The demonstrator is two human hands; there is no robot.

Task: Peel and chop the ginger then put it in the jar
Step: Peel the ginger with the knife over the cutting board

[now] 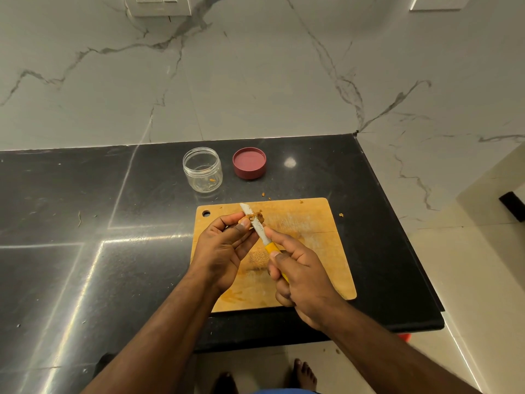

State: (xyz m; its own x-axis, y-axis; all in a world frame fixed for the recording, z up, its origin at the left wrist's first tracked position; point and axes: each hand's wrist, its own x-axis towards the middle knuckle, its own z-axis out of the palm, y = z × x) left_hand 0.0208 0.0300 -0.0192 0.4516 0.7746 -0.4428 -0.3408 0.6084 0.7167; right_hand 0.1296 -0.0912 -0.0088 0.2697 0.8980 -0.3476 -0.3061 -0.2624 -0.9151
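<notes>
While the left hand (pixel 224 245) pinches the ginger (pixel 253 216) at its fingertips above the far left part of the cutting board (pixel 318 245), the knife (pixel 257 226) lies across it: this crossing is the relation the next stroke appears to turn on.

Ginger: small brownish piece, held clear of the board, just beyond the left thumb and forefinger. Too small to judge its long axis or how much skin remains.

Knife: pale blade, yellow handle. Its axis runs from the right hand (pixel 301 280) up and leftward, tip pointing away toward the jar. Blade touches the ginger on its near side; edge direction cannot be told.

Right hand: fingers curled round the handle, forefinger stretched toward the blade's heel. Nearer to the person than the ginger.

Left hand: fingers curled, gripping the ginger; thumb lies close beside the blade, which looks like the main hazard in a peeling stroke.

Jar (pixel 202 169): clear, open, upright on the dark worktop (pixel 85 223), beyond the board's far left corner; a small orange fleck inside. Judged otherwise unfilled, so the task seems early, at peeling.

Lid (pixel 249 162): reddish, inverted, just right of the jar, apart from it.

Scraps (pixel 340 215): bits on the worktop by the board's far and right edges. Nothing stands between hands and jar.
</notes>
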